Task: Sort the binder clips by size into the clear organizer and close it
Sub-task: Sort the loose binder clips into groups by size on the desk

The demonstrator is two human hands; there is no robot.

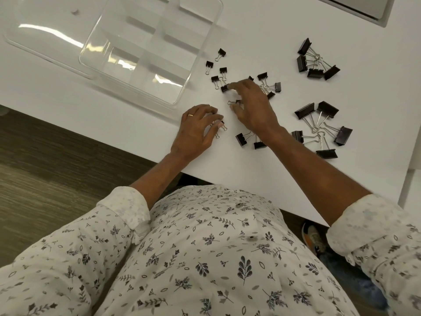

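Binder clips: black, silver-handled, three sizes; left hand pinches a small one, right hand, spread, touches another.

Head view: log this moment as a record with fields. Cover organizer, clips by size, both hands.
organizer: open, compartments look empty
lid: swung open, to its left
small clips: loose on the table, beside the organizer
medium clips: clustered behind the right hand
large clips: two clusters, far right
left hand: pinches a small clip near the table's edge
right hand: fingers spread, index fingertip touches one of the small clips
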